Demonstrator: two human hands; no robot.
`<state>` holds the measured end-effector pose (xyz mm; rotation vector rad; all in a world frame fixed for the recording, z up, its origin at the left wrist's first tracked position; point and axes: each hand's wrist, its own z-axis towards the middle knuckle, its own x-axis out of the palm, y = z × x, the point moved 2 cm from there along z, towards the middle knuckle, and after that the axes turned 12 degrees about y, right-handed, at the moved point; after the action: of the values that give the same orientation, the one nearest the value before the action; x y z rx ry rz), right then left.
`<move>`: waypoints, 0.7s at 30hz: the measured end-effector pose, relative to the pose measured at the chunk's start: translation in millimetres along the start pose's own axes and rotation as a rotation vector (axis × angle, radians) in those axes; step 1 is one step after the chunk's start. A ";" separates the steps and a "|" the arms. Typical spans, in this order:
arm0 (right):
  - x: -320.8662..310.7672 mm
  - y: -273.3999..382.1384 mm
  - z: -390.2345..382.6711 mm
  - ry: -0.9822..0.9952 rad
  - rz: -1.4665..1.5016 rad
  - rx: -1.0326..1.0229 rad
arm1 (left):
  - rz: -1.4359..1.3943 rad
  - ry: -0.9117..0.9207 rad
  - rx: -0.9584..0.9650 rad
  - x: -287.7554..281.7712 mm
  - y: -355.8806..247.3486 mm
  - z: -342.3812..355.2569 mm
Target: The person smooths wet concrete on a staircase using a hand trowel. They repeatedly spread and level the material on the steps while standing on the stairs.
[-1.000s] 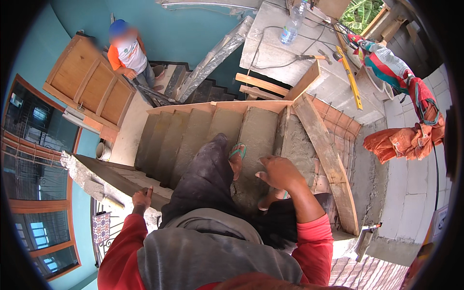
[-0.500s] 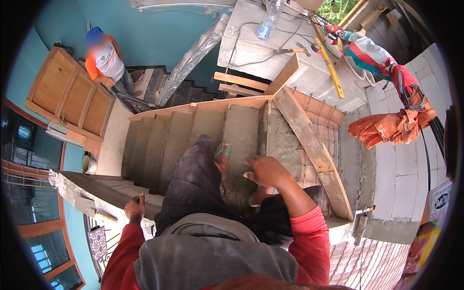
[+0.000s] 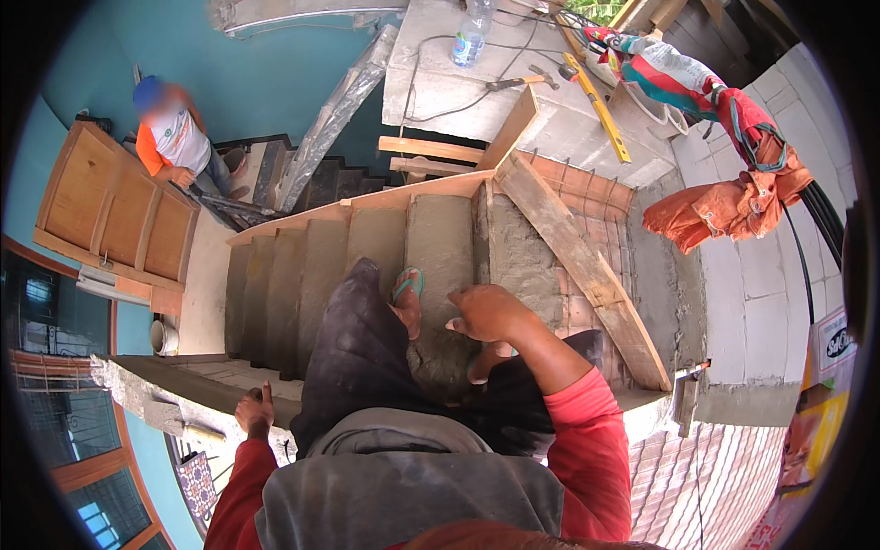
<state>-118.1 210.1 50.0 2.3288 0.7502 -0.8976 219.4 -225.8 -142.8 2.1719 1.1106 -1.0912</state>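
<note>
My right hand (image 3: 486,313) hangs over a step of the wet concrete stairs (image 3: 444,240), thumb apart from the loosely bent fingers, with nothing visible in it. At the low wall (image 3: 220,374) on the left, my left hand (image 3: 255,412) rests with its thumb raised and its fingers bent over the edge. Near it on the wall lies a trowel (image 3: 202,434), untouched. My feet, in green flip-flops (image 3: 408,282), stand on the steps between the hands.
A slanting wooden plank (image 3: 587,266) crosses beside exposed rebar (image 3: 587,197). On the concrete ledge are a hammer (image 3: 522,82), a yellow spirit level (image 3: 596,110) and a water bottle (image 3: 472,35). Another person (image 3: 179,137) stands at the far left by a wooden panel (image 3: 115,202).
The view has shifted, so the stairs and ledge sit slightly further left. My right hand has moved a little relative to the step; my left hand stays at the wall.
</note>
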 end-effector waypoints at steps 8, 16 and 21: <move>8.1 -3.8 -6.8 0.011 0.013 0.009 | 0.002 0.004 0.026 11.1 5.3 11.0; 5.5 -3.8 -13.6 0.036 0.008 0.044 | 0.042 0.029 0.018 15.3 8.5 16.4; 0.7 0.9 -17.6 0.023 -0.011 0.021 | 0.122 -0.001 -0.003 12.7 7.2 12.7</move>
<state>-109.6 220.9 60.9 2.3594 0.7678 -0.8886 224.4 -232.8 -160.2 2.2048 0.9645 -1.0361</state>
